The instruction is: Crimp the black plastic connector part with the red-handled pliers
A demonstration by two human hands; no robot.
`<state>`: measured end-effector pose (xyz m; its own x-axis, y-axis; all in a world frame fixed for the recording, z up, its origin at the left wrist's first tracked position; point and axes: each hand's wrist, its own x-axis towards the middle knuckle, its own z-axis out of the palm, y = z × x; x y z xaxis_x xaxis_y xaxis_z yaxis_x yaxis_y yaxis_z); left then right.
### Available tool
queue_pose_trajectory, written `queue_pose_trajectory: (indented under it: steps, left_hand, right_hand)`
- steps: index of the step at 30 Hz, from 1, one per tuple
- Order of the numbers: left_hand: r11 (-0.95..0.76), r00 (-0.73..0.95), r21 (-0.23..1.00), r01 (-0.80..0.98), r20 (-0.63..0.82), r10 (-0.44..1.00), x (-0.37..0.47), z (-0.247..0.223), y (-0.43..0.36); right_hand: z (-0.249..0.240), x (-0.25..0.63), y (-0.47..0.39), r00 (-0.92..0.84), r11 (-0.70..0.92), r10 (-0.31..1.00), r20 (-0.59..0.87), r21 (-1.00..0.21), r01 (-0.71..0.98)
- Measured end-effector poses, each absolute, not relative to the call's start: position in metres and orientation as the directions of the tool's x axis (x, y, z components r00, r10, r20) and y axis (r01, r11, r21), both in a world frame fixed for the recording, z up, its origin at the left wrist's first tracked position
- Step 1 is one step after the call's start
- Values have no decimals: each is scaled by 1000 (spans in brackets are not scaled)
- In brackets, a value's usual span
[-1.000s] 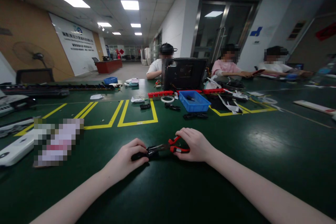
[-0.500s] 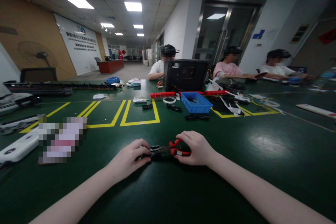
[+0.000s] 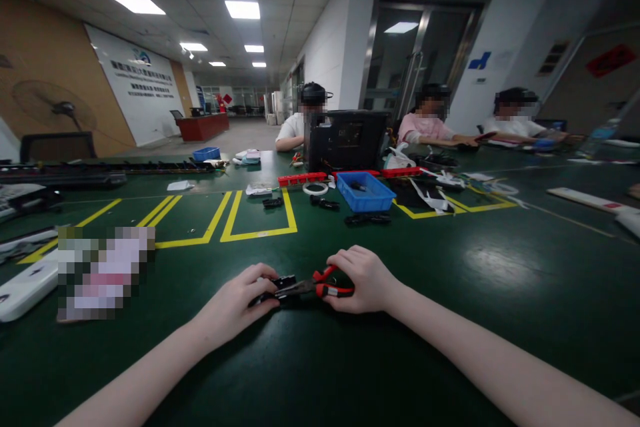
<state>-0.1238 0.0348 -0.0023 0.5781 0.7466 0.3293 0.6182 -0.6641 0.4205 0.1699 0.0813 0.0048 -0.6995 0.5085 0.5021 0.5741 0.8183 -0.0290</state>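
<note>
My right hand (image 3: 361,280) is closed round the red handles of a pair of pliers (image 3: 302,287), whose grey jaws point left. A small black part (image 3: 286,281) lies at the jaws, low over the green table (image 3: 320,367). Fingers and thumb of my left hand (image 3: 241,300) pinch this part from its left side. The jaws touch or overlap the part; whether they grip it I cannot tell. My left fingers hide much of the part, so its exact kind does not show.
Beyond my hands stand a blue bin (image 3: 364,193), black pieces (image 3: 367,219), a red strip (image 3: 303,179) and a white ring (image 3: 315,189). A black monitor-like case (image 3: 345,140) is farther back. White device (image 3: 33,287) lies left. Several people sit across the table.
The whole view has shifted slightly, so the scene and both hands appear farther left. Pliers and black part stay between my hands, with the jaws showing more plainly over the part.
</note>
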Motion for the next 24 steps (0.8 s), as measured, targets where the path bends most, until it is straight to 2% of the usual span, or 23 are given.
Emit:
queue_pose_trajectory:
  steps: [15,24]
  left_hand:
    - [-674,592,403,620,324,738,-126,-6,38]
    - [-675,587,428,601,336,736,-129,-13,44]
  right_hand:
    - [5,172,83,-693,816,507,513,-26,578]
    - [9,166,76,-652,781,560,512,-63,621]
